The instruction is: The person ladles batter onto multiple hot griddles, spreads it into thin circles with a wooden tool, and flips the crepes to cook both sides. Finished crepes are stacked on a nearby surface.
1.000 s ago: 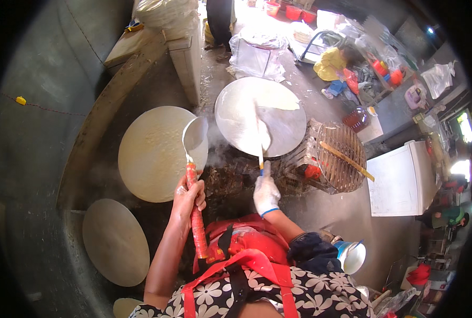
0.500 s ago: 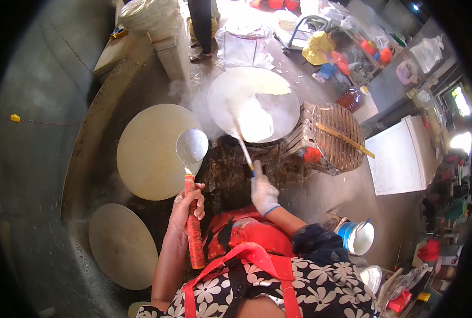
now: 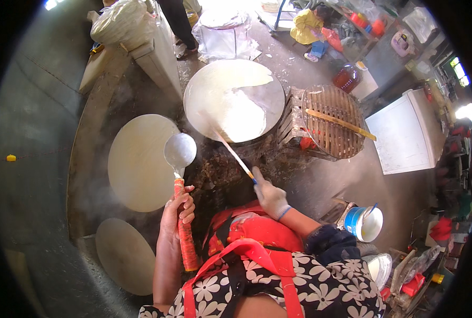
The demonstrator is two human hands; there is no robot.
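**Ladle and spreader stick over the steaming griddle**

Ladle [image 3: 180,151] first: we've got it in our bare left hand [image 3: 176,212], fingers wrapped tight around the orange-taped handle, which runs down alongside our forearm. Its shiny round bowl hovers between the pale round disc [image 3: 140,161] on the left and the big round griddle [image 3: 235,99] further ahead, looking just off the disc's right edge.

Our right hand [image 3: 270,197] wears a white glove and is clenched on the near end of a thin spreader stick [image 3: 230,151]. The stick slants up and left, its far end reaching onto the near part of the griddle, where a white layer of batter [image 3: 244,114] covers a good patch of the grey plate. Steam drifts around the griddle's near rim.

Right of the griddle sits a round woven basket tray [image 3: 331,122] with a long wooden stick [image 3: 341,124] lying across it. A second pale disc [image 3: 125,255] lies lower left, near our left elbow. A blue and white bucket [image 3: 364,222] stands on the floor to our right, well apart from both hands.
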